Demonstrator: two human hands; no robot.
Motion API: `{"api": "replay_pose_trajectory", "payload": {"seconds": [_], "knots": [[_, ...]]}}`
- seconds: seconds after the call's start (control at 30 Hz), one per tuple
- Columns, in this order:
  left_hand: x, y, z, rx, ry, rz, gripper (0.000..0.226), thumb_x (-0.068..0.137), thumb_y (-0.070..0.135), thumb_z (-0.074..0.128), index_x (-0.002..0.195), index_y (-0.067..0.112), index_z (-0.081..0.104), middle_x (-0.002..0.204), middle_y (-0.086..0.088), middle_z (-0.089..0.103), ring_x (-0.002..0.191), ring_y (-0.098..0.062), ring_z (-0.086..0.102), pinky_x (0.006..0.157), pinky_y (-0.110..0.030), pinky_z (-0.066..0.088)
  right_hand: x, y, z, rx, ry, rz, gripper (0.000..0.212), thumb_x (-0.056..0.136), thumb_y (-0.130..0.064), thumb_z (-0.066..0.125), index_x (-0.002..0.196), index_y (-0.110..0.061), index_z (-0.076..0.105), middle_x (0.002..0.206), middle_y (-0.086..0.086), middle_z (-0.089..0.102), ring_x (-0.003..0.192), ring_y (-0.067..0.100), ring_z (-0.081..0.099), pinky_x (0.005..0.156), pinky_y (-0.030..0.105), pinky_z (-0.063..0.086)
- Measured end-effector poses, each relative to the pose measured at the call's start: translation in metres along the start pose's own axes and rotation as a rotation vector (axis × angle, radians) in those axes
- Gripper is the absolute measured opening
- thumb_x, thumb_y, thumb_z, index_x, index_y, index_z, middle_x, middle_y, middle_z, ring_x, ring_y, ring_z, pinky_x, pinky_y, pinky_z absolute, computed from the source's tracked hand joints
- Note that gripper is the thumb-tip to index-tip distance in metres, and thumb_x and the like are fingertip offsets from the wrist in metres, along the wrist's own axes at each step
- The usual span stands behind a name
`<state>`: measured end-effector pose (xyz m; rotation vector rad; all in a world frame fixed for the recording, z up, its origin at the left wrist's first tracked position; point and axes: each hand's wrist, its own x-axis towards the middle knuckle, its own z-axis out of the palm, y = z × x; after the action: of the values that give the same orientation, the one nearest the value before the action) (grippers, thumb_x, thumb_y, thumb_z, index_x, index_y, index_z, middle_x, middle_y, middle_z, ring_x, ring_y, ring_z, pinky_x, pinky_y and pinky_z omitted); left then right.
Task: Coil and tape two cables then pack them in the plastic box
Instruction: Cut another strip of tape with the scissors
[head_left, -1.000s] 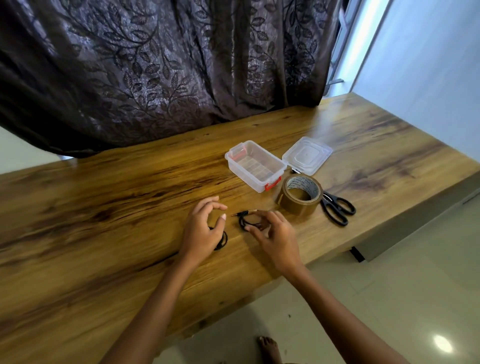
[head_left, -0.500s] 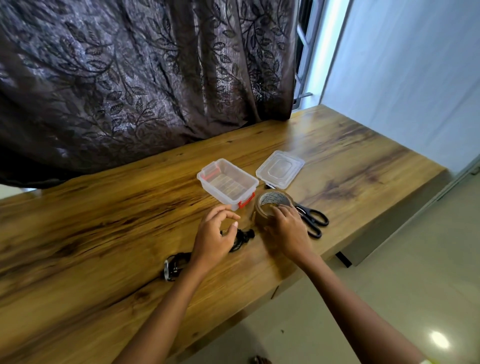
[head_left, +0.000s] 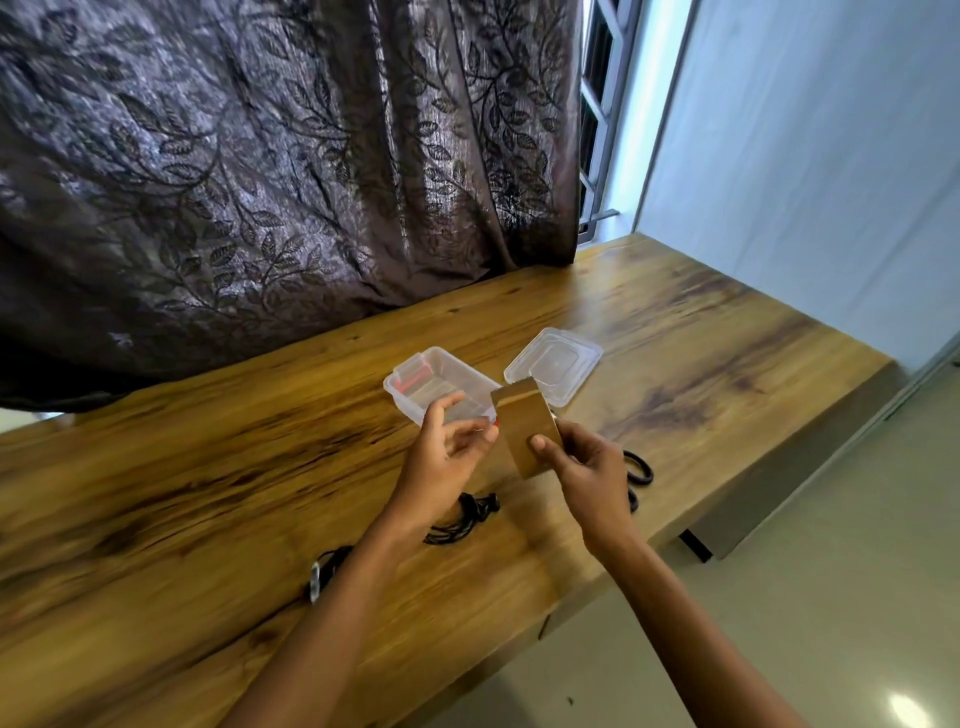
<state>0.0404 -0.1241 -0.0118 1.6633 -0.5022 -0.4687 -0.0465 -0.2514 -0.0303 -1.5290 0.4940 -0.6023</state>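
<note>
My right hand (head_left: 587, 467) grips the brown tape roll (head_left: 527, 426), lifted off the table and seen edge-on, thumb across its outer face. My left hand (head_left: 441, 460) hovers just left of the roll, fingers loosely curled and reaching toward its edge, holding nothing. Below the hands a coiled black cable (head_left: 462, 519) lies on the wooden table (head_left: 208, 519). A second black cable (head_left: 324, 571) lies farther left, partly hidden by my left forearm. The clear plastic box (head_left: 415, 382) with red latches stands open behind my left hand.
The box's clear lid (head_left: 553, 364) lies to the right of the box. Black scissors (head_left: 636, 475) rest near the table's front edge, mostly hidden behind my right hand. A dark leaf-patterned curtain (head_left: 285, 182) hangs along the table's far side.
My right hand left the cable, took the tape roll and lifted it off the table. My left hand let go of its cable and rose beside the roll. The camera tilted up.
</note>
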Motion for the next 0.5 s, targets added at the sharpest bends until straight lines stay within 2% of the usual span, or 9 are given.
{"api": "replay_pose_trajectory", "payload": {"seconds": [0.07,0.2,0.27,0.33,0.4,0.5], "knots": [[0.004,0.010,0.004,-0.138,-0.036,0.002,0.053,0.087,0.015,0.060,0.130,0.031,0.033,0.109,-0.003,0.064,0.097,-0.009,0.063,0.084,-0.022,0.051,-0.001,-0.009,0.000,0.100,-0.053,-0.013,0.019,0.083,-0.005,0.063,0.099,-0.013,0.070,0.095,0.007,0.072,0.089,0.017,0.068,0.077,0.027,0.055],[0.010,0.024,0.008,-0.348,-0.033,-0.001,0.058,0.086,0.000,0.057,0.133,0.027,0.035,0.098,-0.004,0.067,0.078,-0.005,0.067,0.061,-0.015,0.052,-0.004,-0.022,-0.002,0.148,-0.143,-0.013,0.020,0.081,-0.006,0.065,0.100,-0.011,0.068,0.094,0.007,0.072,0.085,0.014,0.068,0.074,0.026,0.054],[0.011,0.026,0.010,-0.358,-0.031,0.002,0.058,0.086,-0.003,0.056,0.133,0.025,0.037,0.097,-0.004,0.068,0.076,-0.006,0.068,0.059,-0.016,0.051,-0.002,-0.025,-0.004,0.043,-0.110,-0.032,0.032,0.078,-0.013,0.070,0.110,-0.016,0.064,0.101,-0.001,0.069,0.090,0.008,0.066,0.080,0.027,0.055],[0.009,0.026,0.011,-0.304,-0.044,0.014,0.060,0.085,-0.004,0.057,0.134,0.025,0.037,0.103,-0.005,0.068,0.088,-0.010,0.068,0.068,-0.021,0.054,0.003,-0.032,-0.008,-0.116,-0.068,-0.163,0.047,0.078,-0.019,0.072,0.121,-0.023,0.056,0.114,-0.009,0.061,0.102,0.001,0.058,0.088,0.018,0.049],[0.007,0.025,0.012,-0.252,-0.049,0.029,0.062,0.085,-0.003,0.058,0.135,0.026,0.036,0.111,-0.009,0.067,0.100,-0.018,0.066,0.076,-0.026,0.054,0.009,-0.042,-0.012,-0.269,-0.089,-0.338,0.045,0.081,-0.018,0.069,0.123,-0.021,0.055,0.119,-0.007,0.055,0.109,-0.003,0.051,0.088,0.009,0.043],[0.006,0.026,0.013,-0.213,-0.048,0.040,0.062,0.084,-0.003,0.059,0.135,0.025,0.036,0.111,-0.010,0.067,0.098,-0.016,0.067,0.073,-0.024,0.055,0.017,-0.051,-0.014,-0.498,-0.129,-0.463,0.030,0.083,-0.013,0.066,0.113,-0.016,0.064,0.113,-0.007,0.056,0.110,0.010,0.051,0.090,0.017,0.045]]}}
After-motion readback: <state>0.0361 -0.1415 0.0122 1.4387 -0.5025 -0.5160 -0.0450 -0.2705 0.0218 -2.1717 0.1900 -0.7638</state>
